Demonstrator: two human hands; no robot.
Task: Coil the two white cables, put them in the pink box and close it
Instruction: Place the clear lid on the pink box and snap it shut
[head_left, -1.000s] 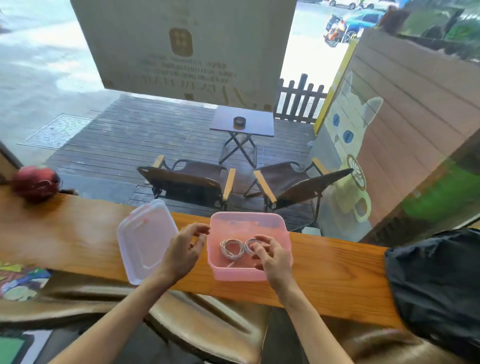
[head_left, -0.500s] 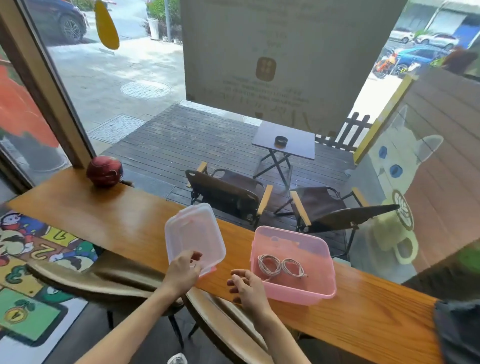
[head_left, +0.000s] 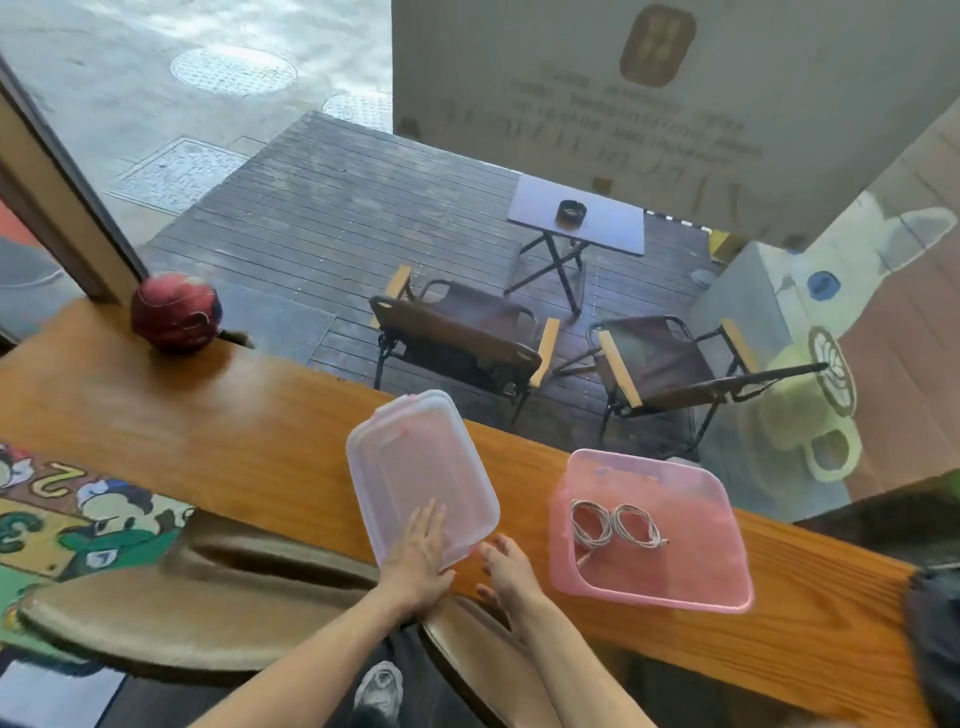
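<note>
With both cables (head_left: 613, 525) coiled in the pink box (head_left: 727, 561) at right, I see my left hand (head_left: 418, 558) flat on the lid (head_left: 415, 467), right hand (head_left: 506, 569) relaxed, holding nothing. Lid looks light, bendy, slippery; I'd grab its near edge.

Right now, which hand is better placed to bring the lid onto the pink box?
Left. The left hand already rests flat on the lid. The right hand lies on the counter between it and the pink box, holding nothing.
</note>
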